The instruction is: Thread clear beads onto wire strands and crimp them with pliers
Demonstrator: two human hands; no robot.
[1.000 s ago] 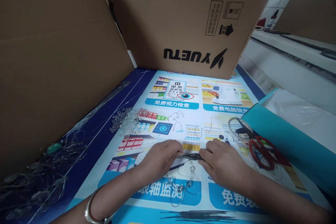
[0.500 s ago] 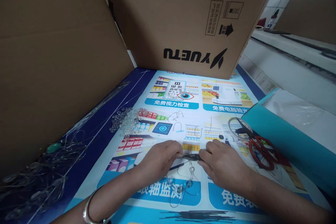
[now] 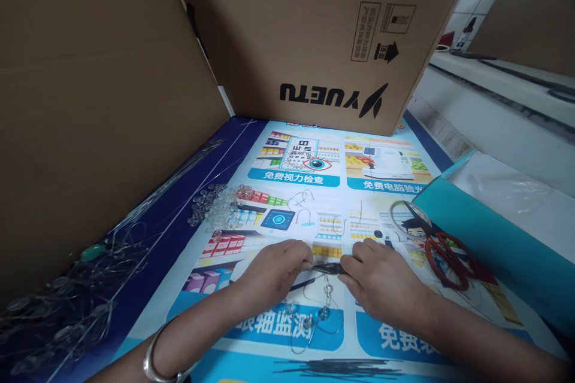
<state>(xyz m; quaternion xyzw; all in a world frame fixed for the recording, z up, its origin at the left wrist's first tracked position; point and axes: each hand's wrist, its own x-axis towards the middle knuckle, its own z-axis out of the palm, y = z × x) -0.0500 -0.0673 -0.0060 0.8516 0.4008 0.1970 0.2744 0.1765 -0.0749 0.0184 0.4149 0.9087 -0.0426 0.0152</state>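
Observation:
Dark pliers [image 3: 330,268] are gripped in my right hand [image 3: 381,278], their jaws pointing left. My left hand [image 3: 281,269] is pinched closed at the tip of the jaws; what its fingers hold is too small to make out. Below the pliers hangs or lies a thin wire piece with clear beads [image 3: 323,313], between my two hands. Several dark straight wires [image 3: 336,368] lie near the front edge. A pile of clear beads [image 3: 220,203] sits to the left, beyond my left hand. Small bent wires [image 3: 303,209] lie on the printed sheet.
Red-handled scissors [image 3: 449,260] rest on a wire or tape ring [image 3: 398,215] at the right, beside a teal box [image 3: 507,239]. Tangled beaded wires [image 3: 67,311] lie at the left. Cardboard panels [image 3: 314,30] stand behind and left.

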